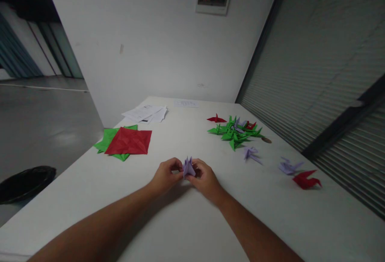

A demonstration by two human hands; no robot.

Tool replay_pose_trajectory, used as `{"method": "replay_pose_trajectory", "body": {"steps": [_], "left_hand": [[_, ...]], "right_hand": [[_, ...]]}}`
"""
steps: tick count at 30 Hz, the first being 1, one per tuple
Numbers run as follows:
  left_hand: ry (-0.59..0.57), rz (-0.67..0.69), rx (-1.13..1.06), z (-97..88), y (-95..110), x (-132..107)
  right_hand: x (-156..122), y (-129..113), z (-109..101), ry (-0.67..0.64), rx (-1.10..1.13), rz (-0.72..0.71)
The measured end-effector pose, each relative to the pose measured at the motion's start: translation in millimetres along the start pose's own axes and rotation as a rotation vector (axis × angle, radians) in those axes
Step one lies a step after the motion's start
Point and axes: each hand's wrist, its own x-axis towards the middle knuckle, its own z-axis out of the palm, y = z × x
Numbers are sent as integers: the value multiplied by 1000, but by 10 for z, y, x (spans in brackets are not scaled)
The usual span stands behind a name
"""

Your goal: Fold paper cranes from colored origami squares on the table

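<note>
Between my two hands is a small purple origami paper (188,168), folded, with pointed tips standing up. My left hand (167,175) pinches its left side between thumb and fingers. On the other side, my right hand (206,177) grips the right edge, its thumb near the bottom. Both hands are low over the white table (180,230), close to its middle. The fingers hide part of the paper's sides.
Creased red paper (129,141) overlaps green sheets (108,138) at left. Right lie a pile of green paper cranes (234,133), purple cranes (251,153) and a red crane (306,179). Printed papers (146,112) rest farther back. A black-lined bin (27,179) stands beyond the left edge.
</note>
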Motion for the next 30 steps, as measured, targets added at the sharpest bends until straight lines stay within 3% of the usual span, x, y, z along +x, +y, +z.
{"method": "replay_pose_trajectory", "body": {"steps": [6, 13, 19, 24, 30], "left_hand": [[-73, -49, -62, 11, -6, -17], [-135, -71, -219, 13, 113, -36], [-211, -144, -343, 18, 230, -62], [-181, -198, -396, 41, 153, -40], [-147, -206, -350, 40, 126, -5]], "right_hand": [[-46, 70, 26, -61, 98, 159], [-23, 93, -17, -20, 41, 57], [-23, 133, 9, 14, 124, 187], [-28, 117, 15, -25, 179, 267], [-13, 103, 4, -41, 299, 229]]}}
